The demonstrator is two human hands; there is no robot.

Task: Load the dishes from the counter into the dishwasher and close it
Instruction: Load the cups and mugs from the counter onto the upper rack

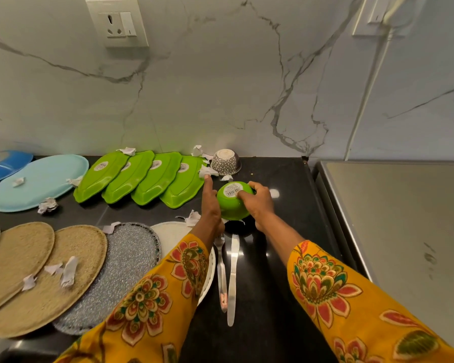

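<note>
A green bowl (231, 206) is upside down just above the black counter (278, 258), a barcode sticker on its base. My right hand (258, 203) grips it from the right, fingers curled over the base. My left hand (211, 205) lies against the bowl's left side with the index finger pointing straight away. Several green leaf-shaped plates (142, 179) lie upside down in a row to the left. A patterned bowl (225, 162) sits upside down by the wall. A fork (222, 273) and a knife (232, 279) lie near the front.
A light blue oval plate (37, 182) and a blue dish (3, 165) lie at far left. Woven mats (42, 281), a silver round mat (126, 273) and a white plate (168, 231) sit front left. Torn paper scraps (47, 205) are scattered around. A steel surface (404, 231) is at right.
</note>
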